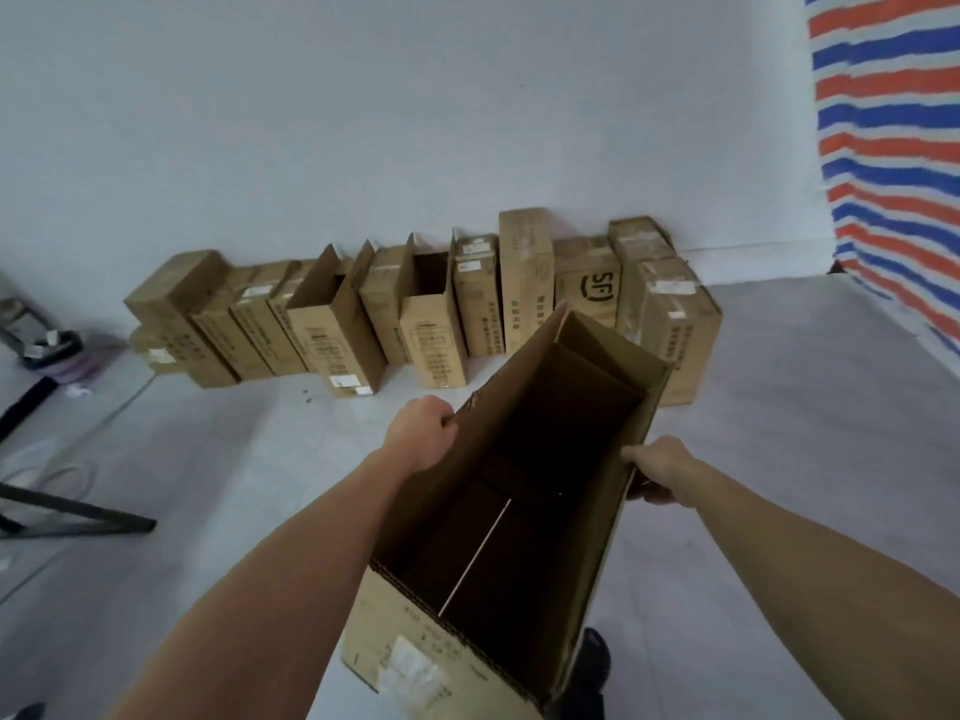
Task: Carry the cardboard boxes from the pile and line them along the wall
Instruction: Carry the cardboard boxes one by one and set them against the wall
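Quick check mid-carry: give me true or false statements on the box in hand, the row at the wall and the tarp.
1. The left hand and the right hand both grip the open box by its rim. True.
2. This box is taped shut. False: its top is open.
3. A row of boxes stands along the wall. True.
4. The striped tarp hangs at the left. False: it hangs at the right.

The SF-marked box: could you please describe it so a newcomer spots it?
Find the row of boxes along the white wall. Near its right end, just right of the tallest box, stands the SF box; it alone bears a bold black logo.
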Demonstrator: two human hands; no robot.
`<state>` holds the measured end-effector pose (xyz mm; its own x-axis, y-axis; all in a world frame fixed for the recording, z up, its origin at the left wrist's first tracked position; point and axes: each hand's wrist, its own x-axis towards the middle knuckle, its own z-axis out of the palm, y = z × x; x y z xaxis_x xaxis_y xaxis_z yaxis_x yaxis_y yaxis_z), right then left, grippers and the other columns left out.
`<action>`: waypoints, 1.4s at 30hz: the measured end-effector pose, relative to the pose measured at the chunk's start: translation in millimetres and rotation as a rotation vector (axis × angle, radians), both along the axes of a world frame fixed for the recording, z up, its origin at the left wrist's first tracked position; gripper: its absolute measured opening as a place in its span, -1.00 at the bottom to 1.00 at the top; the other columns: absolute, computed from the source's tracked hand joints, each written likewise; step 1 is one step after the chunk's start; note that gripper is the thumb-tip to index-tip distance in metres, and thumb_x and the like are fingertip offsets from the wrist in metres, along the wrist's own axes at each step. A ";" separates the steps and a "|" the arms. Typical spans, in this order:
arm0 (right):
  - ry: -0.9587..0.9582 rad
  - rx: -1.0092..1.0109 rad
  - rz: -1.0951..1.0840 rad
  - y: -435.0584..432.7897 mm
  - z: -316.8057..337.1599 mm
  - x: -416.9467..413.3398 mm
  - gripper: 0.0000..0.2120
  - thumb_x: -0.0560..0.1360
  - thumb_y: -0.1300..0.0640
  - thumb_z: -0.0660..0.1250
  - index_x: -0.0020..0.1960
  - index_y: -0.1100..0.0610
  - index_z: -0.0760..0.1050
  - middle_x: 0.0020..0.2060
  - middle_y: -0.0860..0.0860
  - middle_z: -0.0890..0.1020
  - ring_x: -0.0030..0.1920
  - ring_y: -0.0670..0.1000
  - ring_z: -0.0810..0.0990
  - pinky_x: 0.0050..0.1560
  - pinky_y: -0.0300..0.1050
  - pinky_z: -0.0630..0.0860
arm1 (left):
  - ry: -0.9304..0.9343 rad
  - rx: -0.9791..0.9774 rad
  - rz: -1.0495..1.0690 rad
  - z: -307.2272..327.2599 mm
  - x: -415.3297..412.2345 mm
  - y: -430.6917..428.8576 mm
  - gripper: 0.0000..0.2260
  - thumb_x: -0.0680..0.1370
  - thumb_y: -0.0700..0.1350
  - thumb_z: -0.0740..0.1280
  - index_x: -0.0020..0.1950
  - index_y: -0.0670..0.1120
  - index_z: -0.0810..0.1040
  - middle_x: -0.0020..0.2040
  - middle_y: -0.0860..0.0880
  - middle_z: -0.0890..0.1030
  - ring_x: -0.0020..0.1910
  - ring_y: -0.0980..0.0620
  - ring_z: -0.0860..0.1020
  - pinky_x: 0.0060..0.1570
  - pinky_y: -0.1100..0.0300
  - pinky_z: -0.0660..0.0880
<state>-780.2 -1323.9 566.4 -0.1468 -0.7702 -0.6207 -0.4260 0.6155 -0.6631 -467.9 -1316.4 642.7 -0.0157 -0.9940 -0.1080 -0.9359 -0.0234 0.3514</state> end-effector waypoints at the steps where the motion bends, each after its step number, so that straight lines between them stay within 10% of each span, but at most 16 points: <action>1: -0.022 0.012 -0.022 -24.4 -6.1 -0.6 -0.70 0.60 0.03 0.29 0.00 0.30 0.53 -0.24 0.20 0.71 -0.21 0.15 0.73 -0.34 -0.15 0.52 | -0.003 0.008 -0.007 -2.2 -0.1 -25.6 -0.82 0.55 -0.14 0.28 -0.16 -0.18 0.63 -0.21 -0.08 0.62 -0.17 -0.04 0.57 -0.08 0.02 0.57; 22: -0.188 0.244 -0.352 -501.0 -68.8 -5.7 -0.72 0.53 0.31 0.30 0.23 0.31 0.43 0.00 0.28 0.66 -0.24 0.22 0.73 -0.34 -0.04 0.64 | -0.048 0.205 -0.116 -64.6 0.3 -568.9 -0.85 0.56 -0.07 0.31 0.04 -0.03 0.65 0.00 -0.05 0.64 0.01 -0.08 0.59 0.07 0.00 0.55; 42: -0.418 0.461 -0.686 -836.4 -194.4 -44.7 -0.84 0.53 0.32 0.31 0.11 0.31 0.49 -0.10 0.25 0.68 -0.23 0.15 0.73 -0.48 -0.19 0.57 | -0.359 0.312 -0.247 -190.9 -113.6 -997.2 -0.97 0.55 -0.13 0.30 -0.07 -0.04 0.53 -0.14 -0.02 0.53 -0.06 -0.09 0.57 -0.20 0.08 0.41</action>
